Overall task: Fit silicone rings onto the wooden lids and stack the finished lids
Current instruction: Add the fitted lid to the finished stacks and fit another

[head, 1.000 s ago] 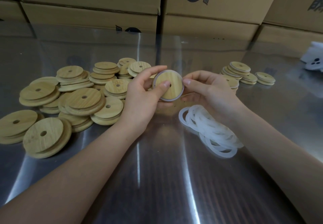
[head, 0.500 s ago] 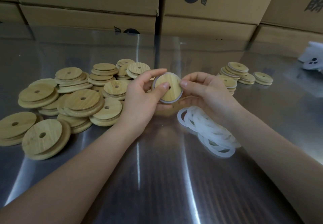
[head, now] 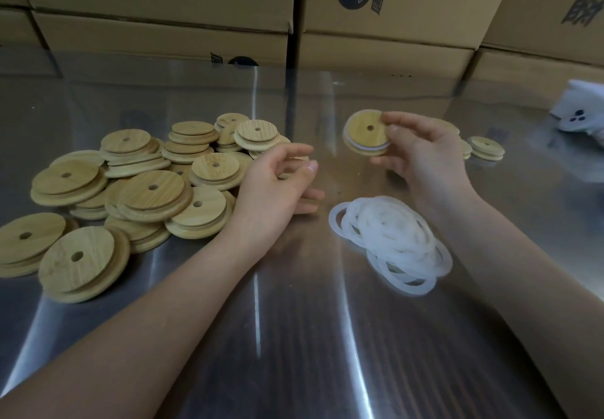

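Work surface: a reflective steel table point(head: 294, 337), closed off along the 12 o'clock edge by a wall of printed cardboard boxes point(head: 163, 0). Clock positions are read from the centre of the head view, with 12 o'clock pointing away from the person.

Stock, 9 to 10 o'clock: a loose pile of wooden lids point(head: 153, 189). Each is a stepped disc with a centre hole. They overlap and lean on one another at mixed angles.

Stock, 4 o'clock: a heap of white silicone rings point(head: 392, 238) lying flat on the steel, overlapping, just beside the right forearm.

Left hand point(head: 274, 186): located just left of centre, at the right edge of the lid pile. The fingers are loosely curved and spread apart, and nothing is held.

Right hand point(head: 425, 160): raised at 1 o'clock, clear of the table. The thumb and fingertips are pinched on the rim of one lid point(head: 364, 134), which is tilted with its stepped face toward the camera. A fitted ring point(head: 366, 147) shows as a white band round the step, along the lower edge.

Output, 2 o'clock: a few finished lids point(head: 485, 147) stacked on the table, partly hidden behind the right hand.

A white object point(head: 581, 114) sits at the 3 o'clock edge; its type cannot be determined.
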A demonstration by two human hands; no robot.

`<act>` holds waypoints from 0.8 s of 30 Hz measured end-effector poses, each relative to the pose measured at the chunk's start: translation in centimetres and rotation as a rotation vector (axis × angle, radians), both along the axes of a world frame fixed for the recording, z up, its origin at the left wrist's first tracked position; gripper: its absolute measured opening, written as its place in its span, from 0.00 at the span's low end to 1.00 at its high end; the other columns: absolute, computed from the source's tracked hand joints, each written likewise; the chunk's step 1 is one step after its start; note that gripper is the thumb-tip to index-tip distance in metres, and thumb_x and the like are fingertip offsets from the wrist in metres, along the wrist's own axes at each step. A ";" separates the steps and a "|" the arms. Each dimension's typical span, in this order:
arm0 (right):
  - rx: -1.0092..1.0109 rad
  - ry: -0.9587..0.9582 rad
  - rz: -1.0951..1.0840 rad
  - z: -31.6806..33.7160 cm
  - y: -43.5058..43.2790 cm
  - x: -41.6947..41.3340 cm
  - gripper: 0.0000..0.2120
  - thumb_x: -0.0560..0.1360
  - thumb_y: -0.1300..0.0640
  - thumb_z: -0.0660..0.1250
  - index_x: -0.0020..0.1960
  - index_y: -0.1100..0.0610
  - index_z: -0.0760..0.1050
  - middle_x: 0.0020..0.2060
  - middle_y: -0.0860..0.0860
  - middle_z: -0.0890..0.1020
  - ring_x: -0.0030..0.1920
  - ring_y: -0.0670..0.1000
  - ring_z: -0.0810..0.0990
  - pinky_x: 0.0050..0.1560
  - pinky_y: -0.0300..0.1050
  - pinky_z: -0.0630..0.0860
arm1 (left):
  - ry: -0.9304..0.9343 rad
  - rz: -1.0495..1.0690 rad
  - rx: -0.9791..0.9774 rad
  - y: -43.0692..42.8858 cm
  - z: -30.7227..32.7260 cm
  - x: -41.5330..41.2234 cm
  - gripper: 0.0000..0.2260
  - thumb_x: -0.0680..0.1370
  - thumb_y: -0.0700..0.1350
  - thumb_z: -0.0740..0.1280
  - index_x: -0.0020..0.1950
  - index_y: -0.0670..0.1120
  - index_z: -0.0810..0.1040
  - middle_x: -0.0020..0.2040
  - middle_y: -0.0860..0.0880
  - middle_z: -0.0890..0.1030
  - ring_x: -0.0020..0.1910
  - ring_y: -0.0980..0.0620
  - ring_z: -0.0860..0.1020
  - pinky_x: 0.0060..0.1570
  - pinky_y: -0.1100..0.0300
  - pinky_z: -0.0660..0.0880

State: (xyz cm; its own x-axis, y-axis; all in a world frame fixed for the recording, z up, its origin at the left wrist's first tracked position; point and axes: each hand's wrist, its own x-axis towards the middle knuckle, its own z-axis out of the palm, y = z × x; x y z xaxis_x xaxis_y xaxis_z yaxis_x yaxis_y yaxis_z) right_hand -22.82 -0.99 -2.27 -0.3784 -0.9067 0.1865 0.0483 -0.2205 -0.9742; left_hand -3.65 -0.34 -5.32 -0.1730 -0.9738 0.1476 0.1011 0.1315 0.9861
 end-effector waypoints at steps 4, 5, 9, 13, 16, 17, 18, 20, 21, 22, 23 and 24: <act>0.094 0.016 -0.195 0.1 -0.9 -2.4 0.08 0.80 0.65 0.63 0.48 0.58 0.80 0.50 0.57 0.83 0.35 0.49 0.86 0.46 0.46 0.83 | -0.075 -0.011 -0.025 0.1 -0.1 -0.1 0.08 0.81 0.38 0.64 0.49 0.50 0.80 0.52 0.45 0.82 0.37 0.51 0.84 0.38 0.57 0.82; 0.110 0.033 -0.228 0.0 -1.1 -2.9 0.07 0.80 0.65 0.63 0.49 0.58 0.79 0.50 0.57 0.82 0.34 0.48 0.85 0.45 0.46 0.83 | -0.085 -0.011 -0.029 0.2 -0.1 -0.1 0.09 0.81 0.38 0.64 0.49 0.50 0.80 0.52 0.46 0.82 0.37 0.51 0.84 0.38 0.57 0.82; 0.163 0.072 -0.289 -0.6 -1.7 -4.4 0.06 0.79 0.63 0.64 0.55 0.59 0.77 0.46 0.55 0.82 0.32 0.49 0.85 0.43 0.44 0.84 | -0.105 -0.006 -0.032 0.2 0.0 -0.1 0.09 0.81 0.37 0.63 0.49 0.50 0.80 0.50 0.48 0.83 0.37 0.51 0.84 0.38 0.59 0.82; 0.207 0.163 -0.326 -0.8 -2.0 -5.3 0.08 0.77 0.62 0.66 0.55 0.59 0.78 0.37 0.56 0.83 0.26 0.50 0.81 0.33 0.39 0.79 | -0.122 -0.002 -0.031 0.3 0.1 -0.2 0.10 0.81 0.36 0.62 0.49 0.50 0.80 0.50 0.48 0.83 0.36 0.51 0.83 0.38 0.58 0.81; 0.214 0.235 -0.350 -0.9 -2.0 -5.6 0.06 0.75 0.64 0.67 0.52 0.58 0.78 0.32 0.56 0.80 0.24 0.47 0.77 0.26 0.37 0.75 | -0.134 0.001 -0.033 0.4 0.2 -0.2 0.11 0.81 0.36 0.62 0.49 0.50 0.79 0.49 0.48 0.83 0.36 0.51 0.83 0.39 0.57 0.81; 0.219 0.252 -0.353 -0.9 -2.0 -5.6 0.06 0.74 0.64 0.68 0.50 0.57 0.77 0.31 0.55 0.79 0.23 0.47 0.76 0.24 0.36 0.74 | -0.138 0.001 -0.036 0.4 0.2 -0.1 0.11 0.81 0.36 0.62 0.49 0.50 0.79 0.49 0.49 0.83 0.36 0.51 0.83 0.39 0.57 0.81; 0.227 0.269 -0.355 -0.9 -2.0 -5.7 0.06 0.74 0.64 0.68 0.49 0.56 0.76 0.31 0.55 0.78 0.22 0.46 0.75 0.23 0.36 0.73 | -0.140 0.002 -0.038 0.4 0.2 -0.1 0.11 0.81 0.36 0.62 0.48 0.50 0.79 0.49 0.49 0.83 0.36 0.51 0.83 0.39 0.57 0.81; 0.245 0.306 -0.359 -0.9 -2.0 -5.7 0.07 0.73 0.63 0.69 0.47 0.54 0.74 0.32 0.54 0.78 0.23 0.47 0.75 0.23 0.38 0.74 | -0.146 0.002 -0.041 0.4 0.3 -0.1 0.11 0.81 0.36 0.62 0.48 0.50 0.80 0.49 0.49 0.83 0.36 0.52 0.83 0.39 0.57 0.81; 0.253 0.328 -0.366 -0.9 -2.1 -5.7 0.07 0.73 0.63 0.69 0.46 0.53 0.73 0.33 0.53 0.78 0.24 0.48 0.75 0.24 0.39 0.75 | -0.149 0.001 -0.042 0.4 0.3 -0.2 0.11 0.81 0.36 0.62 0.48 0.50 0.79 0.49 0.49 0.83 0.36 0.52 0.83 0.39 0.57 0.81; 0.263 0.352 -0.374 -0.9 -2.1 -5.7 0.07 0.73 0.62 0.69 0.45 0.52 0.73 0.34 0.53 0.78 0.25 0.49 0.75 0.24 0.40 0.75 | -0.152 0.002 -0.042 0.5 0.3 -0.2 0.11 0.81 0.36 0.62 0.48 0.50 0.80 0.49 0.49 0.83 0.36 0.52 0.83 0.39 0.57 0.82; 0.275 0.376 -0.381 -0.9 -2.2 -5.8 0.07 0.73 0.61 0.69 0.45 0.52 0.73 0.34 0.53 0.77 0.25 0.50 0.74 0.23 0.41 0.74 | -0.153 0.004 -0.042 0.5 0.3 -0.2 0.11 0.81 0.36 0.62 0.48 0.51 0.80 0.49 0.49 0.83 0.36 0.52 0.83 0.39 0.57 0.82; 0.290 0.401 -0.387 -1.0 -2.2 -5.8 0.06 0.74 0.60 0.69 0.47 0.53 0.73 0.34 0.53 0.77 0.25 0.51 0.74 0.22 0.40 0.73 | -0.155 0.006 -0.041 0.5 0.3 -0.2 0.11 0.81 0.36 0.62 0.48 0.51 0.80 0.49 0.50 0.83 0.36 0.51 0.84 0.39 0.57 0.82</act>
State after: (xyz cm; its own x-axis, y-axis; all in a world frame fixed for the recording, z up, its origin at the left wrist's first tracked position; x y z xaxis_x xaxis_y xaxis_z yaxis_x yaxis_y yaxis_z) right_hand -28.64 -3.23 -3.28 -0.6409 -0.7530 0.1490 -0.3640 0.1273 -0.9227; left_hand -3.81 0.13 -4.97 -0.1910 -0.9686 0.1591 -0.0528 0.1720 0.9837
